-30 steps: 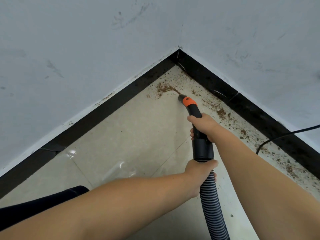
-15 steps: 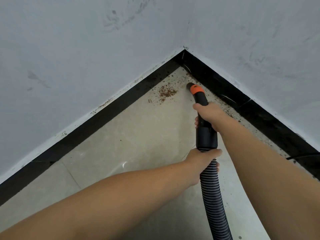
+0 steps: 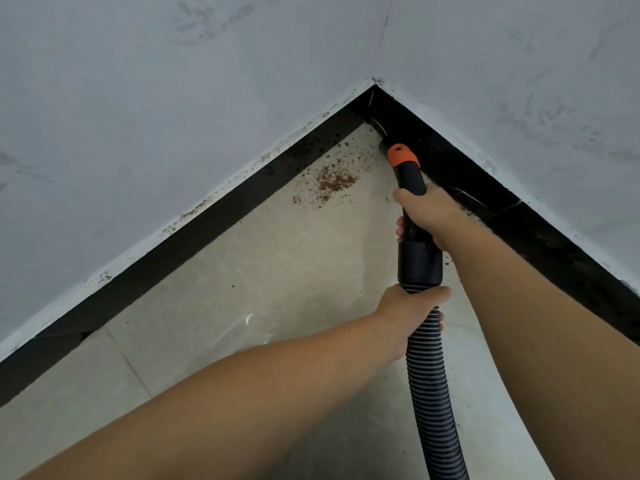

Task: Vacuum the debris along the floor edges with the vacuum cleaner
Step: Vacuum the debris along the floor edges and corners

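A black vacuum nozzle with an orange collar (image 3: 402, 155) points into the floor corner, its tip against the black skirting on the right wall. My right hand (image 3: 427, 213) grips the black nozzle tube just behind the collar. My left hand (image 3: 410, 311) grips the ribbed hose (image 3: 433, 403) where it joins the black cuff (image 3: 420, 263). A patch of brown debris (image 3: 330, 183) lies on the pale tile left of the nozzle, close to the left skirting. Smaller specks run along both edges near the corner.
Two grey-white walls meet at the corner (image 3: 374, 83), each with black skirting (image 3: 207, 223) at the floor. Pale floor tiles (image 3: 242, 289) stretch toward me. The hose runs down out of view at the bottom right.
The nozzle has advanced from the debris patch into the corner, along the right skirting. The debris along the right edge is now hidden by my arm or gone. Both hands kept their grips.
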### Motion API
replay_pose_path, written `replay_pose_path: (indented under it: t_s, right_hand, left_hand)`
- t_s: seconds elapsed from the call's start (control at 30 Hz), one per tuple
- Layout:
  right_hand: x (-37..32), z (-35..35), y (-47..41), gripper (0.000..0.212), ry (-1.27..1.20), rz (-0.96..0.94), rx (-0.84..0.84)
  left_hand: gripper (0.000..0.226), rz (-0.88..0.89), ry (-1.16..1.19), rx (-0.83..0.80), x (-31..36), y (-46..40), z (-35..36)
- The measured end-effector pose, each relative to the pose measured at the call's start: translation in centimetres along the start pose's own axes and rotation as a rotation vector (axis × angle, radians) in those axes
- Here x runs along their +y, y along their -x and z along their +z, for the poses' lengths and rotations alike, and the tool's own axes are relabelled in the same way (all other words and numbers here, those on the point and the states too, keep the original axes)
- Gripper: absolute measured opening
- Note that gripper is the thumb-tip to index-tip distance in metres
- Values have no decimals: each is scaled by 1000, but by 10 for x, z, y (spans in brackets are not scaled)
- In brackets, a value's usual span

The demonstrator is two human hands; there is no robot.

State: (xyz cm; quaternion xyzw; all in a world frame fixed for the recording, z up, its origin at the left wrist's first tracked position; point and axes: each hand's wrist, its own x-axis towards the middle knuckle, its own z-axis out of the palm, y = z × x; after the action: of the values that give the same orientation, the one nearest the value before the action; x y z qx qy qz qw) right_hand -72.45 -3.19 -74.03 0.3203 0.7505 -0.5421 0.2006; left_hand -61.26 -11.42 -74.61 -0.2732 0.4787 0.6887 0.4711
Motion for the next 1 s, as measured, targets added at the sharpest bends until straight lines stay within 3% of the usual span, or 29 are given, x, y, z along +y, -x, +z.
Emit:
replay_pose_path:
  t_s: [0.63,1.0]
  right_hand:
    - [-37,13,-21,18,82,-74,-86]
    - [-37,-6,-15,26,99,-12,-103]
  left_hand:
    - [15,13,47,9,36,-18,-4]
    - [16,4,30,3,33,-5,13]
